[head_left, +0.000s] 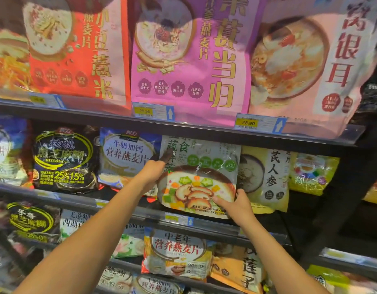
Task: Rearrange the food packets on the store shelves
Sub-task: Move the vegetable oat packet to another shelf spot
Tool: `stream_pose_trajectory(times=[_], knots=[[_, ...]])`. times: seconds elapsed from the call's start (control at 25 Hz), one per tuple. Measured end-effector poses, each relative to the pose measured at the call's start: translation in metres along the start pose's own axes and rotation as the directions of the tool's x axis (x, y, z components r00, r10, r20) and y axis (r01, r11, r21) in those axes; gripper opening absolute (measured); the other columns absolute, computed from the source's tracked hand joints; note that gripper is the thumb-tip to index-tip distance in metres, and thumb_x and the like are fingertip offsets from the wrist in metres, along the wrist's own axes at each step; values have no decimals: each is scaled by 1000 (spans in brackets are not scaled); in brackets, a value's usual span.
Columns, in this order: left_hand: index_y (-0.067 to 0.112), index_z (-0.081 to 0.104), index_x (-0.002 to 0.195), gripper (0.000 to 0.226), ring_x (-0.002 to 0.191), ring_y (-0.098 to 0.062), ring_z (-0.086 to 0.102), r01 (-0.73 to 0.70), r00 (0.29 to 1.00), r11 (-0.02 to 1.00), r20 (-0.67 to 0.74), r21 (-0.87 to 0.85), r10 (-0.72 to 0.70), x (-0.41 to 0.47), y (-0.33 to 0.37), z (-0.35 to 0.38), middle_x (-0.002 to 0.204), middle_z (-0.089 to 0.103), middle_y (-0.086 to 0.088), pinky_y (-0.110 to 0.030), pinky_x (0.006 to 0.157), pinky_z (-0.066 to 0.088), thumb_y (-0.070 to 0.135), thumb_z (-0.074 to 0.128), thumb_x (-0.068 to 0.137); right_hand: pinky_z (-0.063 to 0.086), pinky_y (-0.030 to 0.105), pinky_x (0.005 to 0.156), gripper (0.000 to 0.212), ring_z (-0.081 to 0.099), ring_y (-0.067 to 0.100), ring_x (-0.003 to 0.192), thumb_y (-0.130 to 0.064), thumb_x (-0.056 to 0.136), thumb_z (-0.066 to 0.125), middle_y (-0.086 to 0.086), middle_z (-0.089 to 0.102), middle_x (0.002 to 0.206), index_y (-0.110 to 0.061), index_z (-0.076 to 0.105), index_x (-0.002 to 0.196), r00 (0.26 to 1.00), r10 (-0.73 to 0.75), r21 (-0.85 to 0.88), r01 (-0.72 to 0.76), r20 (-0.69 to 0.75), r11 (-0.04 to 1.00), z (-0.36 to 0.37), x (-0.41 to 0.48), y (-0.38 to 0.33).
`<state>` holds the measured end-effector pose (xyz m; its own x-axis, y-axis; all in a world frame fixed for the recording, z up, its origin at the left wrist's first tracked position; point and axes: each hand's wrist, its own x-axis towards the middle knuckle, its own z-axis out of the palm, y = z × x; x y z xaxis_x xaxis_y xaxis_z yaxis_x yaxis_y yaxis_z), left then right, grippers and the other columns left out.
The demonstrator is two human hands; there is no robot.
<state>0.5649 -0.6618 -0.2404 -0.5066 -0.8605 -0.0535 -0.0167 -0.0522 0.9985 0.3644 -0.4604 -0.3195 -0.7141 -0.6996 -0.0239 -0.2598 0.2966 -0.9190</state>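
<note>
A white packet with a bowl of mushrooms and vegetables printed on it stands on the middle shelf. My left hand grips its left edge, thumb over the front. My right hand holds its lower right corner, fingers spread on the face. The packet stands upright between a blue oat packet on its left and a yellow ginseng packet on its right, overlapping both a little.
Large red, purple and pink bags fill the top shelf above price tags. A black sesame packet stands further left. Lower shelves hold several more packets, such as an oat one.
</note>
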Motion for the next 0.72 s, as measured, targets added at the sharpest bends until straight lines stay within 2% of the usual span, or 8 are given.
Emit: stream_pose_trajectory(times=[0.12, 0.2, 0.24, 0.28, 0.36, 0.4, 0.48, 0.72], knots=[[8, 42, 153, 107, 132, -39, 54, 12, 998, 996, -57, 88, -7, 3, -9, -2, 148, 55, -15, -52, 112, 44, 82, 61, 78, 51, 33, 71, 62, 64, 15, 96, -42, 73, 92, -2, 65, 106, -16, 53, 113, 1000, -23, -38, 23, -8, 999, 2, -1, 3], [10, 60, 125, 73, 102, -28, 58, 1, 999, 992, -41, 123, 4, 4, -14, -5, 107, 63, -7, -42, 92, 47, 72, 60, 86, 49, 30, 71, 62, 63, 14, 97, -41, 73, 92, -5, 65, 107, -17, 53, 116, 999, -47, -56, 46, -5, 997, 2, -4, 5], [10, 61, 104, 66, 87, -26, 51, -9, 1000, 992, -19, 125, 11, 5, -20, -8, 88, 55, -6, -39, 81, 42, 73, 60, 84, 49, 30, 73, 63, 64, 14, 99, -40, 73, 92, -6, 65, 108, -18, 53, 117, 998, -56, -64, 57, 4, 996, 2, -5, 7], [9, 60, 93, 70, 83, -24, 50, -8, 1000, 991, 6, 135, 7, 5, -26, -11, 82, 52, -7, -38, 80, 41, 77, 60, 79, 50, 30, 75, 64, 63, 14, 101, -39, 73, 93, -8, 65, 110, -19, 52, 119, 998, -62, -77, 63, 19, 995, 2, -8, 9], [5, 62, 109, 87, 103, -26, 61, 1, 1000, 989, 31, 151, -6, 7, -43, -18, 107, 65, -11, -45, 99, 48, 85, 57, 75, 51, 31, 82, 68, 62, 14, 105, -39, 72, 93, -8, 63, 114, -21, 50, 122, 996, -67, -123, 74, 58, 990, 2, -12, 12], [9, 60, 122, 86, 117, -24, 59, -8, 998, 987, 61, 160, -1, 2, -48, -19, 125, 64, -6, -49, 109, 44, 84, 55, 79, 51, 31, 84, 70, 61, 14, 107, -39, 71, 93, -7, 62, 115, -22, 49, 122, 995, -72, -162, 83, 73, 983, 2, -12, 14], [20, 56, 134, 79, 133, -17, 52, -21, 993, 991, 115, 131, 6, -7, -54, -23, 142, 58, 5, -48, 119, 35, 81, 54, 85, 48, 31, 83, 70, 58, 14, 106, -41, 69, 94, -5, 61, 117, -25, 47, 119, 992, -87, -237, 107, 92, 966, 1, -13, 14], [24, 58, 137, 61, 135, -14, 54, -61, 987, 991, 152, 118, 43, -24, -44, -21, 143, 61, 7, -43, 119, 37, 68, 51, 96, 49, 32, 83, 74, 60, 15, 107, -46, 67, 93, -3, 62, 121, -26, 47, 121, 992, -86, -295, 109, 90, 949, 1, -16, 9]])
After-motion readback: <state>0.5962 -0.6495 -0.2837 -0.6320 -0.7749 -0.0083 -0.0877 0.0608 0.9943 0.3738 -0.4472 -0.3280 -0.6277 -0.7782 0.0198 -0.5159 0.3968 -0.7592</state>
